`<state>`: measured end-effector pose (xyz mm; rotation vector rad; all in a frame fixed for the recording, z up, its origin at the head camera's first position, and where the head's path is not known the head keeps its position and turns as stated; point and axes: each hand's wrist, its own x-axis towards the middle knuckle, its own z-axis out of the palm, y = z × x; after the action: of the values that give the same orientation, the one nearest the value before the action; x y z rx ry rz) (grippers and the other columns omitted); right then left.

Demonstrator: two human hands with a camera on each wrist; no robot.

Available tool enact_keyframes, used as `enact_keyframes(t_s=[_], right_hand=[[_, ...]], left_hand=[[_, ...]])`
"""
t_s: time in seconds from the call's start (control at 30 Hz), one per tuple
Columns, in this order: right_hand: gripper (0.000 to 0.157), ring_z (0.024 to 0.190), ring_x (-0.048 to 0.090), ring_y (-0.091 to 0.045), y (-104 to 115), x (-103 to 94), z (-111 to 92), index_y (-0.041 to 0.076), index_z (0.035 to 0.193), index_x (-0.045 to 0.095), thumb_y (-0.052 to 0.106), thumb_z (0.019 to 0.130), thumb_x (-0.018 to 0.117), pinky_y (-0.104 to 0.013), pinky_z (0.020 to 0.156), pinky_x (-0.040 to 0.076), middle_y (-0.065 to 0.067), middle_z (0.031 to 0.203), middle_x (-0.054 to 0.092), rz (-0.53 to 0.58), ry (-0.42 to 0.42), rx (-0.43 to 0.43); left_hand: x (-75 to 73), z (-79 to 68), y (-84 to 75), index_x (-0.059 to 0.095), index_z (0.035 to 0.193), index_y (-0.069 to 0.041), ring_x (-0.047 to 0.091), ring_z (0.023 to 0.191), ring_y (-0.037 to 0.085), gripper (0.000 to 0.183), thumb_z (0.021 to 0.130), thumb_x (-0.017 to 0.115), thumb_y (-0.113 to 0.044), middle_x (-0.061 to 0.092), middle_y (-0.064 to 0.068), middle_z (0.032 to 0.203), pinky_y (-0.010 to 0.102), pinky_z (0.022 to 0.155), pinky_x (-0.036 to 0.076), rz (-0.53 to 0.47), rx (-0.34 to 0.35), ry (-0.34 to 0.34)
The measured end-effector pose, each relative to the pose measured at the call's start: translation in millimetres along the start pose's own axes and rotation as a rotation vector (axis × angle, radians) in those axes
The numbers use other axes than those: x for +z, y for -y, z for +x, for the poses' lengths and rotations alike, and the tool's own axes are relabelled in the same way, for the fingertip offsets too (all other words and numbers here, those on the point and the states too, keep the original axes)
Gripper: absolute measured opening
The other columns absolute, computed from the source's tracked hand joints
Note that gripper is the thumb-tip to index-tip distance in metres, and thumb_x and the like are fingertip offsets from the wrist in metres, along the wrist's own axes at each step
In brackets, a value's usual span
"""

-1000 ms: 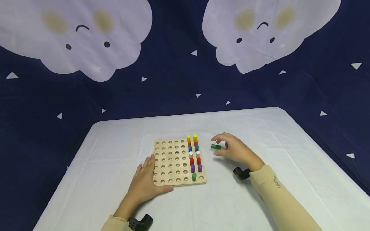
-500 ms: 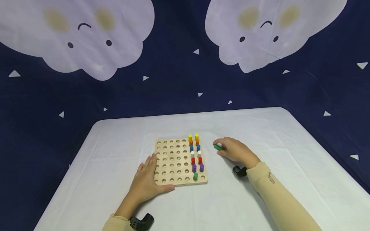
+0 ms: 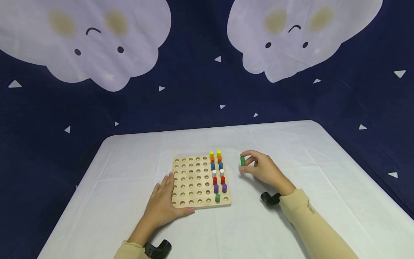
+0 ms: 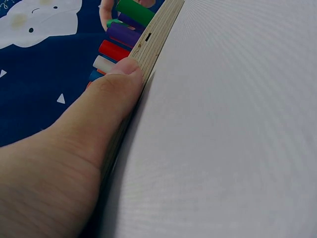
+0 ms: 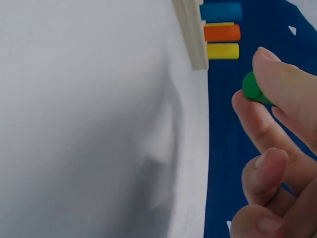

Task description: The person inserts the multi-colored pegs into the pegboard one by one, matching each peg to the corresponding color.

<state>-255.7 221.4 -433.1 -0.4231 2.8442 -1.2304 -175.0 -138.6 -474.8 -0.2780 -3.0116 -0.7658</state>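
Note:
A square wooden pegboard (image 3: pixel 191 183) lies on the white table, its two right-hand columns bearing pegs. My left hand (image 3: pixel 161 207) rests at the near left corner, straight fingers along the left side and thumb (image 4: pixel 114 91) against the front edge. To the right of the board, my right hand (image 3: pixel 263 168) pinches a green peg (image 3: pixel 243 161) between thumb and fingertips, raised and nearly upright. The right wrist view shows one end of this green peg (image 5: pixel 251 87). Another green peg (image 3: pixel 217 198) stands in the front row, with an unfilled hole (image 3: pixel 225 198) to its right.
Behind it, in pairs, stand purple pegs (image 3: pixel 216 189), red pegs (image 3: pixel 222 180), white pegs (image 3: pixel 214 173), blue pegs (image 3: pixel 220 166), orange pegs (image 3: pixel 219 159) and yellow pegs (image 3: pixel 211 154). A dark blue cloth (image 3: pixel 194 104) with clouds hangs beyond the white table (image 3: pixel 139 151).
My right hand has closed on the green peg that lay on the table, lifted it and turned it nearly upright. The left hand has kept its place at the board.

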Motion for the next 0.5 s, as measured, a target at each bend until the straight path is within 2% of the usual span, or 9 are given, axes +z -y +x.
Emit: enact_keyframes(t_s=[0.27,0.5], right_hand=[[0.047,0.063,0.048,-0.016,13.4,4.2,-8.8,0.018,0.126,0.064,0.027,0.083,0.081,-0.024,0.052,0.041,0.003,0.091,0.073,0.028,-0.059,-0.063],[0.044,0.064,0.053,-0.013,20.8,12.5,-21.5,0.018,0.121,0.066,0.026,0.082,0.082,-0.023,0.051,0.043,0.009,0.089,0.075,0.057,-0.012,-0.161]], left_hand=[[1.2,-0.2,1.5,0.014,0.157,0.002,0.019,0.153,0.036,0.15,0.052,0.07,-0.089,0.019,0.019,0.164,0.055,0.125,0.013,-0.001,-0.002,0.001],[0.3,-0.3,0.8,0.014,0.157,0.002,0.019,0.153,0.036,0.15,0.052,0.071,-0.088,0.019,0.019,0.164,0.056,0.125,0.013,-0.005,0.004,-0.005]])
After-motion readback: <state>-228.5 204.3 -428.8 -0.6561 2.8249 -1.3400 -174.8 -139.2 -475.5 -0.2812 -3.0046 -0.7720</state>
